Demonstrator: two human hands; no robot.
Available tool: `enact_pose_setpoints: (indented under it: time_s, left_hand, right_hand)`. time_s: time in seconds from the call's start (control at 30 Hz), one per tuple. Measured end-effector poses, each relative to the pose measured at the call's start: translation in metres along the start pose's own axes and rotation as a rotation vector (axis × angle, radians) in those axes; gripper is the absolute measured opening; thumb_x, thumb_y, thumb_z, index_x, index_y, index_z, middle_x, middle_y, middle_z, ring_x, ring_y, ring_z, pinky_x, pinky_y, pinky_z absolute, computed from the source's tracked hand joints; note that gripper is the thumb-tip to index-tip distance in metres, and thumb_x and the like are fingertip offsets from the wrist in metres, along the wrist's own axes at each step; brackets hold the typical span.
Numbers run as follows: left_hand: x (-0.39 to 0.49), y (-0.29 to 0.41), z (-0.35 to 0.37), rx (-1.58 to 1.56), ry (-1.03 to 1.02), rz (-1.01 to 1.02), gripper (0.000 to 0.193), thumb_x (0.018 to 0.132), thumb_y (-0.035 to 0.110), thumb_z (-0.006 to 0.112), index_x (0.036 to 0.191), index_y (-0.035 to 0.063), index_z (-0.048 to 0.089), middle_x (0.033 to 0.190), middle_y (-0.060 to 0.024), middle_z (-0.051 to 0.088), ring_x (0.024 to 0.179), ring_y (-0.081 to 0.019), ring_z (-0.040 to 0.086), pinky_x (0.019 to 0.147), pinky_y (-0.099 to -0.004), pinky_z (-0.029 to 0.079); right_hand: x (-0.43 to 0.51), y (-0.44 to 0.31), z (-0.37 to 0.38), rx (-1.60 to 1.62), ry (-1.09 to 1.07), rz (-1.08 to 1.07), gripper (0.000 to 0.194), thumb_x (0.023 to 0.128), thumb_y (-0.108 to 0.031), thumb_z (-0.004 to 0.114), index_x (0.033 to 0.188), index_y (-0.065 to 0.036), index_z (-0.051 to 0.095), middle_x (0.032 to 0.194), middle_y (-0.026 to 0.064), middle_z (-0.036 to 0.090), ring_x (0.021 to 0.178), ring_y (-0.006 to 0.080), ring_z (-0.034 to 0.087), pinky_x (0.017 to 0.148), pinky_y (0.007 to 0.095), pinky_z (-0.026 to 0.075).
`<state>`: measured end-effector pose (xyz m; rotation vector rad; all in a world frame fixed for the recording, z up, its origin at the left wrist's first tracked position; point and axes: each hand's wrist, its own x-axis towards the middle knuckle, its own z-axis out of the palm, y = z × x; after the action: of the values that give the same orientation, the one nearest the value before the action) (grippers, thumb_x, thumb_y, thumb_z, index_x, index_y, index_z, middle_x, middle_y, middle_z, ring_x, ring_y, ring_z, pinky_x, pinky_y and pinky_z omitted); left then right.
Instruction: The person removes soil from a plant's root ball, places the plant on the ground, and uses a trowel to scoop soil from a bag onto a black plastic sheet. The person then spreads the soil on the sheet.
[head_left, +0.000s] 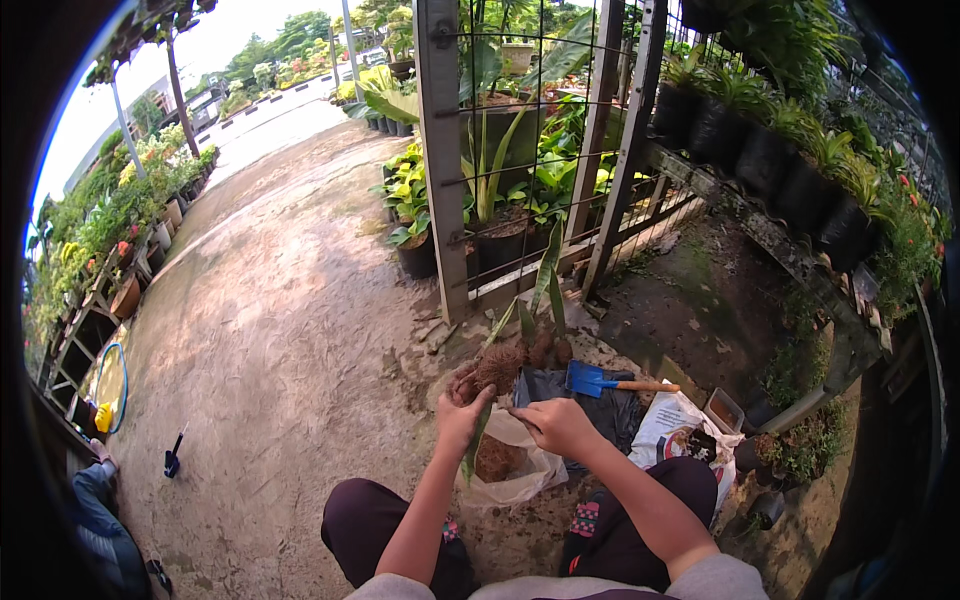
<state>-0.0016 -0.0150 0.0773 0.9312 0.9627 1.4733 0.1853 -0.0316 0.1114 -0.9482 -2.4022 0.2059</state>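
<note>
My left hand (463, 409) holds a root ball (501, 365) with brown fibrous roots; a long green leaf (478, 444) hangs below that hand. My right hand (559, 426) is closed, fingertips towards the left hand; whether it grips anything cannot be made out. Beneath both hands stands an open whitish plastic bag (536, 480) with brown growing material (498, 459) inside. Beyond them, upright snake plant leaves (550, 274) rise near brown root clumps (551, 350). A blue hand trowel (589, 379) with a wooden handle lies across black plastic (619, 416).
A printed white sack (671, 424) and a clear plastic tub (724, 410) lie at the right. A metal-framed mesh fence (452, 172) stands ahead, with potted plants behind it. Another person's leg (101, 517) shows at the lower left, near a small dark stand (172, 461).
</note>
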Motion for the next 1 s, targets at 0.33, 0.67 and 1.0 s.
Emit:
enact_pose_setpoints:
  time_s: [0.33, 0.67, 1.0]
  left_hand:
    - [-0.009, 0.004, 0.006, 0.724, -0.305, 0.215, 0.039, 0.078, 0.006, 0.067, 0.115, -0.0006, 0.057, 0.101, -0.0164, 0.067, 0.096, -0.0245, 0.065, 0.084, -0.0333, 0.049]
    - [-0.008, 0.014, 0.002, 0.769, -0.486, 0.162, 0.038, 0.078, 0.01, 0.067, 0.115, 0.0024, 0.058, 0.103, -0.0172, 0.065, 0.097, -0.0299, 0.063, 0.084, -0.0353, 0.048]
    - [-0.012, 0.004, -0.008, 1.098, -0.586, 0.219, 0.042, 0.075, 0.009, 0.066, 0.116, 0.0077, 0.059, 0.104, -0.0143, 0.065, 0.096, -0.0307, 0.061, 0.084, -0.0377, 0.048]
  right_hand:
    - [0.002, 0.007, -0.005, -0.176, 0.06, -0.174, 0.02, 0.068, -0.005, 0.061, 0.087, -0.009, 0.066, 0.07, 0.0036, 0.058, 0.066, 0.0226, 0.06, 0.058, 0.034, 0.046]
    - [-0.001, 0.016, -0.018, -0.071, -0.052, -0.023, 0.015, 0.068, -0.007, 0.065, 0.083, -0.01, 0.065, 0.072, 0.0038, 0.059, 0.069, 0.0247, 0.061, 0.06, 0.037, 0.046]
    - [0.008, 0.004, -0.039, -0.039, -0.084, 0.06, 0.012, 0.07, -0.009, 0.064, 0.081, -0.007, 0.064, 0.077, 0.0065, 0.062, 0.074, 0.0271, 0.062, 0.064, 0.0392, 0.049]
